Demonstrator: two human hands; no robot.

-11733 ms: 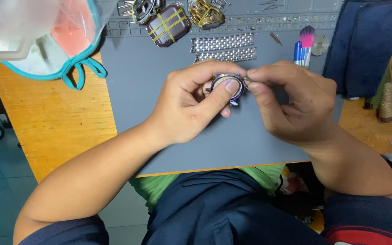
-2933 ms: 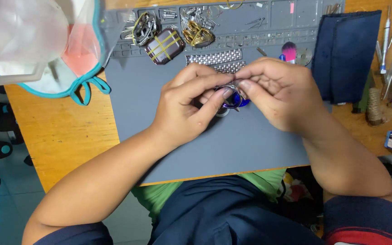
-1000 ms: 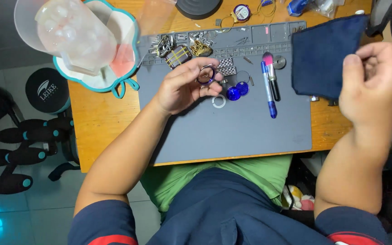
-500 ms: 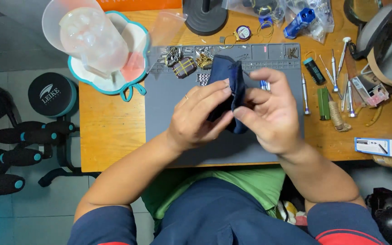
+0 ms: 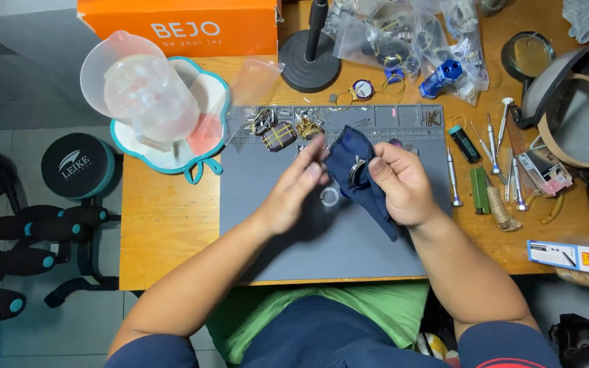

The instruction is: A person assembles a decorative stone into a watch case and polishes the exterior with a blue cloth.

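Fingers of the right hand (image 5: pixel 403 187) pinch a dark blue cloth (image 5: pixel 356 170) with a small round metal watch part (image 5: pixel 357 172) sitting in its fold, thumb pressed just beside the part. Left hand (image 5: pixel 294 191) is open, fingers spread and loose, fingertips touching the cloth's near edge, gripping nothing.

Risk: the part rests in the fold rather than being gripped directly, so a loose cloth or a tug from the left fingers could likely tip it out onto the grey mat (image 5: pixel 288 238). A loose metal ring (image 5: pixel 329 197) lies just below the left fingertips and could get knocked.

Room: bare mat below both hands. Beyond the fingertips, small metal pieces (image 5: pixel 281 129) crowd the mat's far edge. Screwdrivers (image 5: pixel 452 178) lie close beside the right hand.
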